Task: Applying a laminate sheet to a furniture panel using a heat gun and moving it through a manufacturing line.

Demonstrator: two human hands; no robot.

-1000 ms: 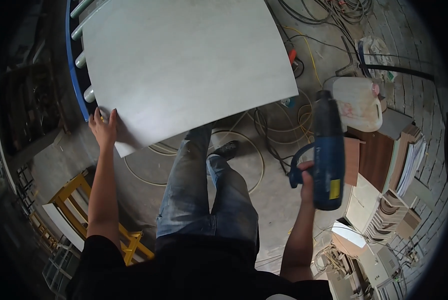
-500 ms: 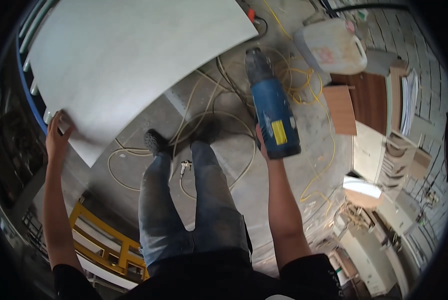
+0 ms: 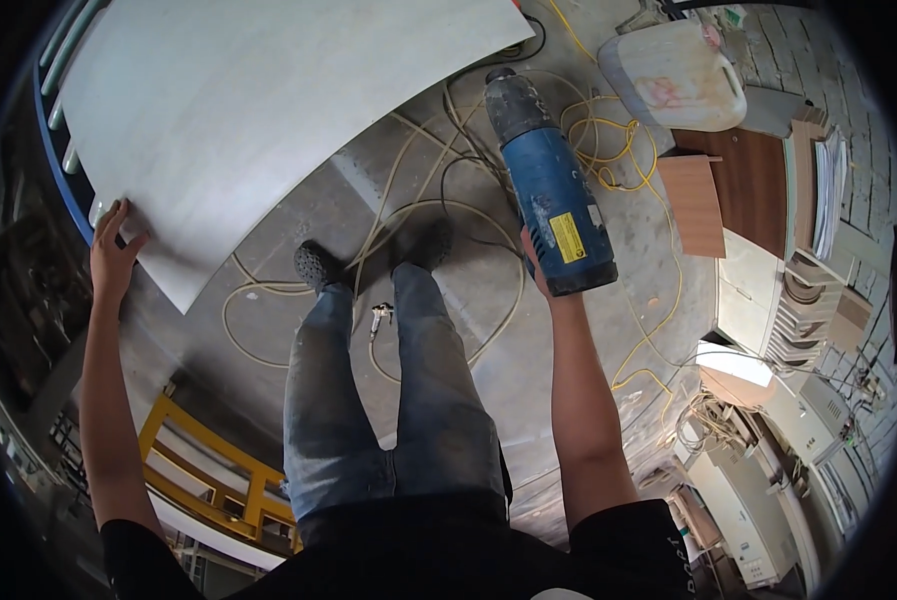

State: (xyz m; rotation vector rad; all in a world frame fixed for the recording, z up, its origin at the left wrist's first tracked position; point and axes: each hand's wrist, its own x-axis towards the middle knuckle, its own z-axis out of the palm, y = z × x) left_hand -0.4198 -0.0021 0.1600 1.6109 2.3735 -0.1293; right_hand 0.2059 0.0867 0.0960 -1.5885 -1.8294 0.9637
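Note:
A large white sheet [image 3: 238,120] fills the upper left, its near corner pointing toward me. At its left edge lies my left hand [image 3: 114,255], fingers stretched along the edge and thumb spread apart, touching the sheet near that corner. My right hand [image 3: 534,266] is closed around the handle of a blue heat gun [image 3: 548,190] with a dark nozzle and a yellow label. The gun's body hides the handle and most of my fingers. Its nozzle points away from me, beyond the sheet's right-hand edge and apart from it.
Blue-framed rollers [image 3: 56,112] show beside the sheet. Loose hoses [image 3: 513,300] and a yellow cord [image 3: 680,285] lie on the concrete floor around my feet. A stained plastic jerrycan [image 3: 673,80] and brown boards [image 3: 743,190] stand at right. A yellow metal frame [image 3: 208,455] is at lower left.
The heat gun has shifted slightly farther away and to the right in the picture, as has much of the scene. My left hand stays at the sheet's edge.

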